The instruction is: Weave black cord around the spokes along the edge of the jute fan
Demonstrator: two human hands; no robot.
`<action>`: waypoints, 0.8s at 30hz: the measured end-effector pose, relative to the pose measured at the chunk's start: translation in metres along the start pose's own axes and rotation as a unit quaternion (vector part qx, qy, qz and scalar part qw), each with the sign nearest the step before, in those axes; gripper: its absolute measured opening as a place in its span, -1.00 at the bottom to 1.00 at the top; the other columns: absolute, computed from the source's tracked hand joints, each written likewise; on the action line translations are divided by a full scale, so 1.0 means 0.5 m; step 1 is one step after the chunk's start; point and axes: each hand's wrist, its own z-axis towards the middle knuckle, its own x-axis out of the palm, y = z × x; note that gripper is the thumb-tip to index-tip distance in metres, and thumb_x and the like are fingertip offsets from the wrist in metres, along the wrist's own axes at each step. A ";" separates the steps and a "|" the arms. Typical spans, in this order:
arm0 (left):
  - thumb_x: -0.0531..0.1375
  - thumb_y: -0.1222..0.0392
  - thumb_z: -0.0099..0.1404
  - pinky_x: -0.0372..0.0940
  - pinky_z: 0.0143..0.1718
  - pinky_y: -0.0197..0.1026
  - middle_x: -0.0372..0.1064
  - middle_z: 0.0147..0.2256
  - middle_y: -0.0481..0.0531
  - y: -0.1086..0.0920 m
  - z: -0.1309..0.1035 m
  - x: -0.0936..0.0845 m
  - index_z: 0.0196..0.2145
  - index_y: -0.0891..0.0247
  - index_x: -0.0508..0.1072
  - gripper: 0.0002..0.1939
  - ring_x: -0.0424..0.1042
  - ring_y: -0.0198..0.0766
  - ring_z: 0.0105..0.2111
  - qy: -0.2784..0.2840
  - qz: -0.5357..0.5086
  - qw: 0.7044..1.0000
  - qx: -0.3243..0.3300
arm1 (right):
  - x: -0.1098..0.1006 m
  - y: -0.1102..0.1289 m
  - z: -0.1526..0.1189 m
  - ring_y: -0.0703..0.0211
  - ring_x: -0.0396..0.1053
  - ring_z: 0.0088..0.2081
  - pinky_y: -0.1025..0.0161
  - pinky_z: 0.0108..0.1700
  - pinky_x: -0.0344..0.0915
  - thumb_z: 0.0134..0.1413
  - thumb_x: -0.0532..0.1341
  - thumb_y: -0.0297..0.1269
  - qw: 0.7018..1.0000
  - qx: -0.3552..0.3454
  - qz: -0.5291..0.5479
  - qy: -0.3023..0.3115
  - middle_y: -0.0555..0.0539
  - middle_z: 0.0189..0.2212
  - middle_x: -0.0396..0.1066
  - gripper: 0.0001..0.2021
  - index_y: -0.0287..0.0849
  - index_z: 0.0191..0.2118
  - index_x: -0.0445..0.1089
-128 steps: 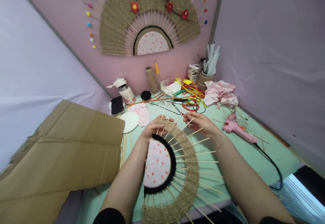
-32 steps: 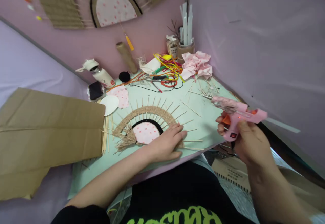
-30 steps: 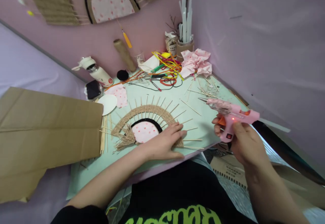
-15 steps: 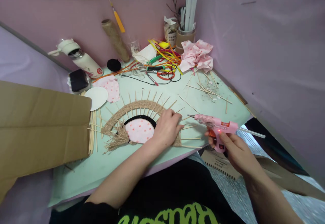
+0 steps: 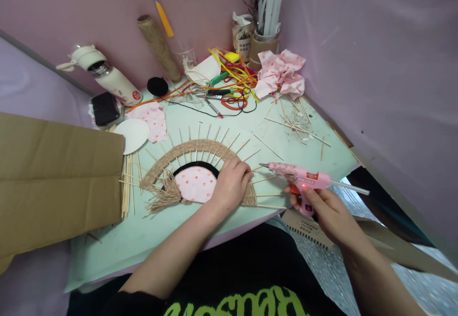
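Note:
A half-round fan [image 5: 188,151] of thin sticks and woven twine lies flat on the table, with a black-edged, pink dotted centre [image 5: 195,184]. Over the right part of its woven band rests my left hand [image 5: 232,182], fingers curled down on the twine and sticks; the fingertips are partly hidden. A frayed twine tassel [image 5: 164,196] lies across the fan's left side. My right hand [image 5: 322,206] is closed around the handle of a pink glue gun [image 5: 298,175], its red light on. The nozzle points left, just right of my left hand, and a clear glue stick [image 5: 350,187] sticks out behind.
Cardboard [image 5: 60,177] covers the left side, beside loose sticks [image 5: 127,187] and a white oval disc [image 5: 131,136]. Along the back are a bottle [image 5: 114,82], a twine roll [image 5: 159,48], scissors [image 5: 234,101] among coloured cords, and crumpled pink fabric [image 5: 281,75]. Stick scraps [image 5: 296,127] lie at right.
My left hand has drawn its fingers in and shifted slightly along the fan's band. The glue gun has come a little left in view. The camera view has tilted slightly.

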 end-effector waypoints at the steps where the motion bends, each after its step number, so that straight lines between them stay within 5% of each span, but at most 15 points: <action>1: 0.07 0.23 0.27 0.18 -0.21 -0.11 0.28 -0.33 0.06 0.003 -0.003 0.000 -0.37 0.25 0.37 -0.89 0.23 -0.17 -0.26 -0.005 -0.004 1.000 -0.004 | 0.005 0.004 0.002 0.22 0.30 -0.45 0.30 -0.38 0.25 0.12 0.07 0.01 1.000 0.005 -0.012 0.006 -0.08 -0.46 0.40 -0.59 -0.23 -0.17 0.42; 14: -0.01 0.39 0.28 0.21 -0.16 -0.11 0.28 -0.27 0.11 0.010 -0.009 -0.007 -0.36 0.29 0.35 -0.84 0.25 -0.19 -0.23 -0.016 -0.040 0.999 -0.026 | 0.023 0.031 0.002 0.14 0.33 -0.46 0.25 -0.38 0.27 0.15 0.00 0.01 0.968 -0.025 -0.247 -0.019 -0.07 -0.53 0.39 -0.59 -0.20 -0.48 0.35; 24: 0.05 0.35 0.26 0.22 -0.14 -0.12 0.31 -0.27 0.09 0.015 -0.014 -0.005 -0.37 0.28 0.34 -0.90 0.27 -0.20 -0.21 -0.033 -0.049 0.998 -0.033 | 0.027 0.029 0.005 0.11 0.35 -0.47 0.23 -0.38 0.28 0.18 -0.04 0.00 0.960 -0.042 -0.276 -0.012 -0.08 -0.54 0.40 -0.58 -0.20 -0.33 0.41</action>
